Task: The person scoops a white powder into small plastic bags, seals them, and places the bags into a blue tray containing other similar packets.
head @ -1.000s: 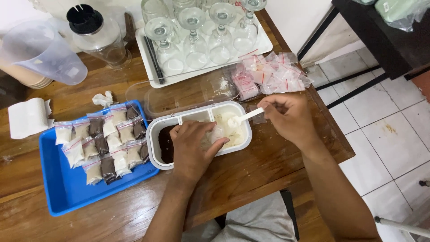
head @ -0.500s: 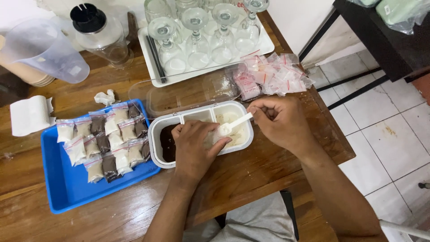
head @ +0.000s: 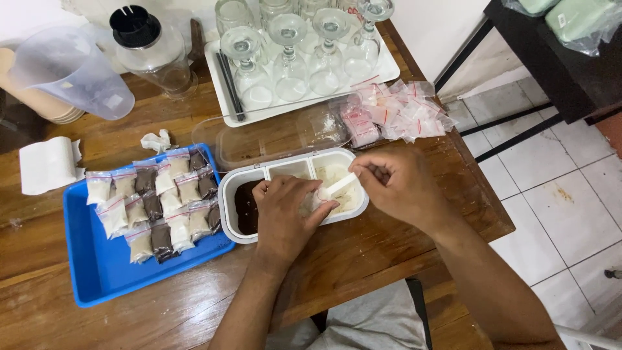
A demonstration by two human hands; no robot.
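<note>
Scoop (head: 339, 186), small and white, is pinched in my right hand (head: 402, 188) over the pale powder compartment of the white divided container (head: 228, 194) on the wooden table (head: 363, 259). From the head camera, its long axis slants from my right fingertips at upper right down toward lower left, bowl end pointing at my left hand (head: 285, 214). My left hand sits just beside it, across the container's middle, fingers curled around what seems to be a small clear bag (head: 310, 206), though the knuckles hide most of it, so I cannot be sure of its mouth. The scoop's tip nearly touches those left fingertips. To my left, the blue tray (head: 91, 285) holds rows of filled sachets (head: 155, 207), pale and dark. Empty zip bags (head: 402, 113) lie heaped beyond my right hand, near the white tray of upturned glasses (head: 291, 58). A dark powder fills the container's left compartment.
</note>
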